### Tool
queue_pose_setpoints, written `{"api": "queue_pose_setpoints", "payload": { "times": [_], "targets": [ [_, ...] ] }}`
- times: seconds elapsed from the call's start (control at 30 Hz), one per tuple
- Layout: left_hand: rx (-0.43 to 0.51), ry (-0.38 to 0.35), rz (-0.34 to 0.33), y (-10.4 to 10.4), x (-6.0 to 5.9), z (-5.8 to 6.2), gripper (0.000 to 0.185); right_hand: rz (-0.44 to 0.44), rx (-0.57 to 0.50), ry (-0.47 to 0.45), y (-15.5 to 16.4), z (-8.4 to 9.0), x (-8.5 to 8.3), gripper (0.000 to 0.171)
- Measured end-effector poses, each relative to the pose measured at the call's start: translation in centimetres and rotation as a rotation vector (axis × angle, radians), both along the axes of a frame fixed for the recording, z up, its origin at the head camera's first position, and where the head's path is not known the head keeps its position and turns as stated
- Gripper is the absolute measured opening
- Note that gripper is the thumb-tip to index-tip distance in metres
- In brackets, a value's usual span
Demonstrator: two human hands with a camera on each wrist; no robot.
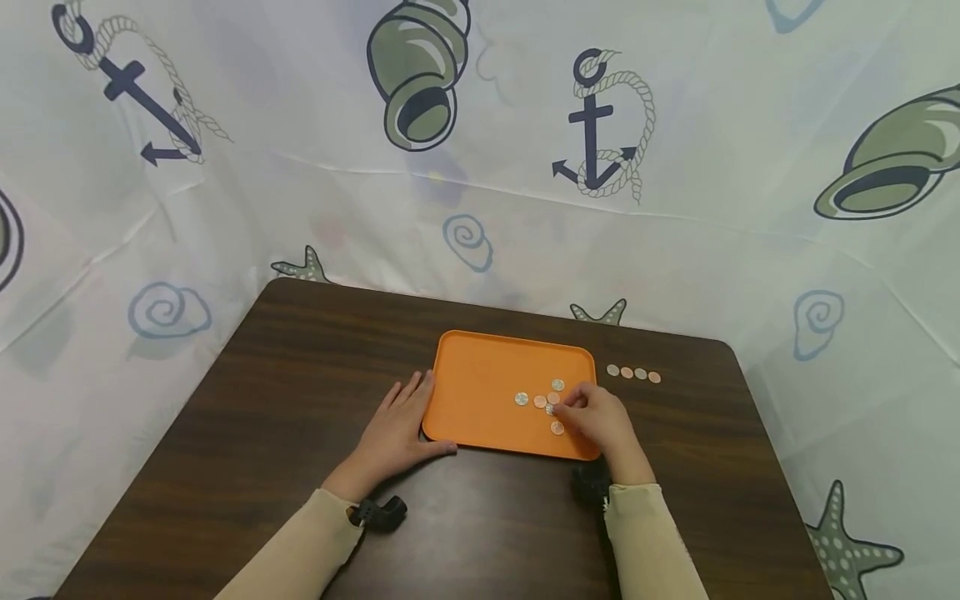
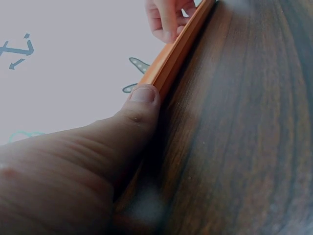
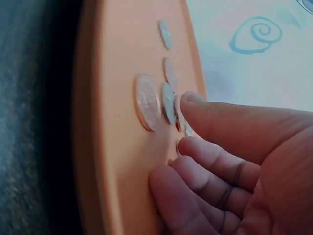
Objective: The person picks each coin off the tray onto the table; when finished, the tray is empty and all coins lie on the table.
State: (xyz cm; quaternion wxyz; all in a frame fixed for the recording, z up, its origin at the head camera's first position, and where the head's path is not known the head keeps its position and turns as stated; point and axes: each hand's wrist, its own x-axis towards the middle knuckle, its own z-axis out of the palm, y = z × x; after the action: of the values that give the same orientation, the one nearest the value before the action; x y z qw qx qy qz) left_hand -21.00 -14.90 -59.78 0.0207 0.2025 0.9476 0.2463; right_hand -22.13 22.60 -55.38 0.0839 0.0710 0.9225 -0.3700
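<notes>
An orange tray (image 1: 480, 392) lies on the dark wooden table. My left hand (image 1: 393, 433) rests at its left edge, fingers straight and thumb (image 2: 144, 95) against the near rim. Inside the tray my right hand (image 1: 603, 421) has curled fingers, thumb and fingertips right at a silver coin (image 1: 550, 410) in a small cluster. Around it lie a copper coin (image 1: 540, 402), another copper coin (image 1: 553, 397) and a silver coin (image 1: 558, 385). A silver coin (image 1: 521, 399) sits to the left and a copper coin (image 1: 557, 427) nearer me. The curled fingers partly hide the cluster in the right wrist view.
Right of the tray, several coins (image 1: 627, 372) form a row on the tabletop (image 1: 697, 467), silver and copper alternating. A white sheet (image 1: 517, 242) printed with anchors and shells hangs behind the table. The tray has a low raised rim.
</notes>
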Motion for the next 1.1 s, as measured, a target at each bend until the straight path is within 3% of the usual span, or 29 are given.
{"api": "queue_pose_setpoints", "payload": {
  "times": [0.13,0.27,0.53,1.1],
  "targets": [
    [0.005,0.001,-0.001,-0.06,0.09,-0.01,0.134,0.018,0.04,0.013,-0.13,-0.25,-0.15,0.019],
    [-0.001,0.006,-0.001,-0.07,0.08,-0.21,0.135,0.024,0.013,-0.003,0.03,-0.31,-0.19,0.011],
    [-0.005,0.015,0.002,-0.08,0.01,-0.25,0.135,0.07,-0.006,-0.011,0.0,-0.05,0.16,0.021],
    [-0.001,0.006,-0.002,-0.08,0.06,-0.04,0.134,0.101,-0.06,-0.038,0.12,0.23,0.17,0.022]
  ]
}}
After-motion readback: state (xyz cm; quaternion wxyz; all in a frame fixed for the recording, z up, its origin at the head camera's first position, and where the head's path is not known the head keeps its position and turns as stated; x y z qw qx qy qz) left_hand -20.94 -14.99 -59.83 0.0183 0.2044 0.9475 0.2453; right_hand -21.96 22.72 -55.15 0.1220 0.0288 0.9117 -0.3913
